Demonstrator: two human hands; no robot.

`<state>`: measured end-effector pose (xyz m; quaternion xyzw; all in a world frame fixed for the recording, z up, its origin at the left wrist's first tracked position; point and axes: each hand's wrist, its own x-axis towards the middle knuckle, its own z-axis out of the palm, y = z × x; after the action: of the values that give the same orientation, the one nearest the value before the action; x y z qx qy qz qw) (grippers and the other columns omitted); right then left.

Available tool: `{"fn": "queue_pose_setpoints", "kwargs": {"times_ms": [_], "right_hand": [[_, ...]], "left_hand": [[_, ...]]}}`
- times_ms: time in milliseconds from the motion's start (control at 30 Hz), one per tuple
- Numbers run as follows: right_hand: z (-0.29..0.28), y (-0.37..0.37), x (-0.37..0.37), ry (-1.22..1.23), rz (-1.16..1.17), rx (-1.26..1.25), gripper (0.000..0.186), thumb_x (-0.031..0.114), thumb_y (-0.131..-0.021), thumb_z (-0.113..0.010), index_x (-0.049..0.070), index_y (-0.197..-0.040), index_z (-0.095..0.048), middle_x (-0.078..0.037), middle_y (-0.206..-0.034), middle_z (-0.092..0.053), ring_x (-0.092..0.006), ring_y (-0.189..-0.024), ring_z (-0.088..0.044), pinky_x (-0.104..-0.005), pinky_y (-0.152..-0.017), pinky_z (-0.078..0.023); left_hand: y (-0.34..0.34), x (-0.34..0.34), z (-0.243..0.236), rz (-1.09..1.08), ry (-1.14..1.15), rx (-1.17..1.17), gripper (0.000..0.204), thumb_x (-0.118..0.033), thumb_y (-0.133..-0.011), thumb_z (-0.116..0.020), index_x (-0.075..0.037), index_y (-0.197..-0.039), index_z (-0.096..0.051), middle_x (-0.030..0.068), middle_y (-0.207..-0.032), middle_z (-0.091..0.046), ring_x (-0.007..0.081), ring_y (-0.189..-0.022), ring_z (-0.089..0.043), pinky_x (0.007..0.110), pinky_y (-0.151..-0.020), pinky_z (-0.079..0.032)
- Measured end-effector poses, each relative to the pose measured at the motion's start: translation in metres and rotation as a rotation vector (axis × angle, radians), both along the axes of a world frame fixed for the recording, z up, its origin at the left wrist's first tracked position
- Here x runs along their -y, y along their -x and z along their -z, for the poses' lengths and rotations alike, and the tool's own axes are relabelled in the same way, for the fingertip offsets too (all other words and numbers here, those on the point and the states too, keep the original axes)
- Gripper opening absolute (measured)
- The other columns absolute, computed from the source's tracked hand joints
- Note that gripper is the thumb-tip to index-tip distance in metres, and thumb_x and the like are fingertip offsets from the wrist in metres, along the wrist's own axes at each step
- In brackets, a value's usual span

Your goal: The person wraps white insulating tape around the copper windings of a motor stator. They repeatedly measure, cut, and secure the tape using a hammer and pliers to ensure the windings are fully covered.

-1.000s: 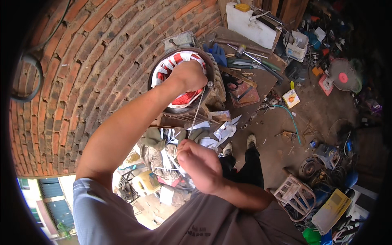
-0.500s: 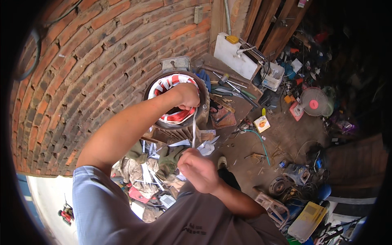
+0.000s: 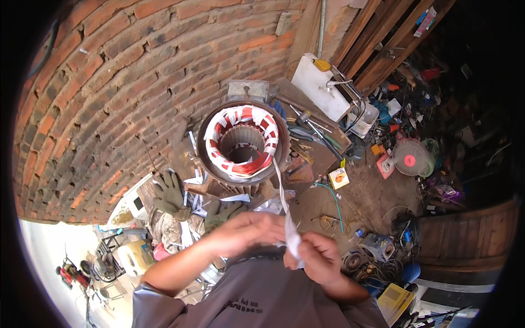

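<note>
Windings [image 3: 251,166] lie uncovered now: the left hand [image 3: 249,232], over them half a second ago, has come back to the near side, just beside the right hand [image 3: 316,257]. The right fingers are clamped on white tape [image 3: 293,240]; the left ones stretch toward it, blurred, and whether they pinch it I cannot tell. The windings form a thick ring inside a round, brown metal housing [image 3: 202,147], far of both hands and near the brick wall [image 3: 126,104]. White wraps alternate with red patches, and red strands show barer along the near right stretch, where the tape leads off, narrow then wider.
</note>
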<state>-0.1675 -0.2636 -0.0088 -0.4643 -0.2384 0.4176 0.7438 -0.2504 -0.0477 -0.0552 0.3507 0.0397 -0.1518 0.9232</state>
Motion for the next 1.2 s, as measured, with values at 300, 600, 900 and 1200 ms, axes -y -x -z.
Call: {"fn": "queue_pose_setpoints", "kwargs": {"times_ms": [300,600,900,1200], "right_hand": [[0.012,-0.019,-0.012,0.404,0.234,0.228,0.025,0.016,-0.106,-0.062,-0.003,-0.122,-0.062,-0.003,-0.099,-0.069,-0.0086,-0.091,-0.064,-0.0239,-0.081,-0.051],[0.017,-0.026,-0.015,0.196,0.173,-0.471,0.020,0.011,-0.104,-0.052,-0.005,-0.110,-0.064,-0.015,-0.086,-0.065,-0.0237,-0.072,-0.064,-0.0362,-0.065,-0.056],[0.059,-0.008,0.009,0.539,-0.172,-0.288,0.018,0.019,-0.102,-0.055,0.006,-0.109,-0.065,-0.010,-0.088,-0.068,-0.0177,-0.073,-0.066,-0.0320,-0.064,-0.052],[0.028,-0.020,-0.024,0.447,0.194,0.078,0.025,0.011,-0.102,-0.066,-0.003,-0.123,-0.063,-0.007,-0.105,-0.071,-0.0099,-0.089,-0.067,-0.0263,-0.075,-0.056]], "left_hand": [[0.011,0.023,-0.023,-0.273,-0.123,-0.017,0.016,-0.006,-0.101,-0.067,0.003,-0.114,-0.066,0.0060,-0.101,-0.072,0.0115,-0.090,-0.068,0.027,-0.081,-0.054],[0.006,0.004,0.017,0.070,-0.610,0.003,0.021,-0.017,-0.101,-0.069,0.002,-0.109,-0.072,0.0069,-0.100,-0.074,0.0142,-0.096,-0.069,0.030,-0.087,-0.054],[-0.010,0.028,0.053,-0.126,0.113,-0.071,0.025,-0.016,-0.107,-0.058,0.001,-0.125,-0.064,0.0145,-0.117,-0.073,0.0199,-0.110,-0.069,0.032,-0.096,-0.052],[0.002,0.039,-0.016,-0.484,-1.517,0.526,0.020,-0.015,-0.088,-0.081,0.000,-0.086,-0.069,0.0096,-0.068,-0.065,0.0285,-0.056,-0.066,0.037,-0.052,-0.053]]}}
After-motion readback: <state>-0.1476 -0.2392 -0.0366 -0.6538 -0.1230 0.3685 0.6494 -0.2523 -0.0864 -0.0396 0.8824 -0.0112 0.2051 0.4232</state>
